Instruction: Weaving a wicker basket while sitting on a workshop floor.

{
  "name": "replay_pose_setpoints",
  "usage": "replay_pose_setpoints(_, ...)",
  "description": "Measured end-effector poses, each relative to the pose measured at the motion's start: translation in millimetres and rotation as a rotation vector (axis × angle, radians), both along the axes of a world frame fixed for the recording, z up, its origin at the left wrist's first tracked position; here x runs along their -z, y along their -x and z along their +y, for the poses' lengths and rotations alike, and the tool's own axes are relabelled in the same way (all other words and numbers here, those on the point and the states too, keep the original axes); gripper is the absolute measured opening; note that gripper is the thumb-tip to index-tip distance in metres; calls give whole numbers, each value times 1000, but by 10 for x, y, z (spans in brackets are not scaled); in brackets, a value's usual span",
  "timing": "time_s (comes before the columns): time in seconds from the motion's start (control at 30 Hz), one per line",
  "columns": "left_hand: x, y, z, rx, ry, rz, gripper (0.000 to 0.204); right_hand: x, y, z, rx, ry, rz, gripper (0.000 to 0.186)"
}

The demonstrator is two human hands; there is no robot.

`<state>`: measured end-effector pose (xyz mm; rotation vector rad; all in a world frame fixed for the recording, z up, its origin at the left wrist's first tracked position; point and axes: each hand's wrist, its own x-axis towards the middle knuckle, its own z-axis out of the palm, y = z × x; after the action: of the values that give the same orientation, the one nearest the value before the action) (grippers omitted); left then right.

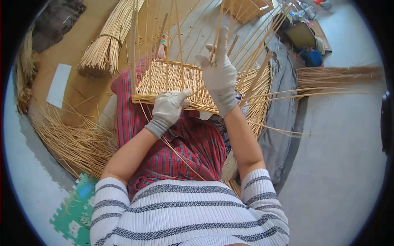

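A woven wicker base (pixel 160 78) with tall upright canes rests on my lap, over red plaid cloth (pixel 180 151). My left hand (pixel 168 106), in a pale glove with a grey cuff, grips the base’s near rim around its middle, with loose strands hanging below. My right hand (pixel 217 76), gloved the same way, is raised at the right side of the base among the uprights, fingers apart and index stretched upward. A cane passes by these fingers; whether it touches them is unclear.
Cane bundles lie at upper left (pixel 100 53), lower left (pixel 74 143) and right (pixel 332 80). A white strip (pixel 57 84) lies on brown board. Green foam mats (pixel 74 209) are at lower left, a wicker piece (pixel 246 8) at the top, assorted items (pixel 305 41) at upper right.
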<state>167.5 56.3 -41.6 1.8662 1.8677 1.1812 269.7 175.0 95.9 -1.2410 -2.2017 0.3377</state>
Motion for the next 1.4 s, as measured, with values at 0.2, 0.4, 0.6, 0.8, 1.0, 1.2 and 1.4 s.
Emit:
replay_pose_setpoints(0.2,140,-42,-103,-31,-7,501,36,287,389,392,-221,366,3,27)
replay_pose_setpoints(0.4,-41,-281,-95,-34,-153,507,39,173,81,331,-458,559,174,42)
replay_pose_setpoints(0.6,123,-364,-15,47,-175,347,52,363,-865,540,-377,329,-954,39)
replay_pose_setpoints(0.8,81,-267,-14,24,-212,286,52,231,-900,-448,-326,-101,-1068,20)
replay_pose_setpoints(1.0,202,-315,-9,101,-186,422,45,292,-1168,-535,-219,-116,-290,17)
replay_pose_setpoints(1.2,166,-324,43,231,-58,478,41,709,-226,47,78,129,-195,34)
replay_pose_setpoints(1.4,223,-271,56,138,-228,454,37,752,-980,-606,127,1201,256,57)
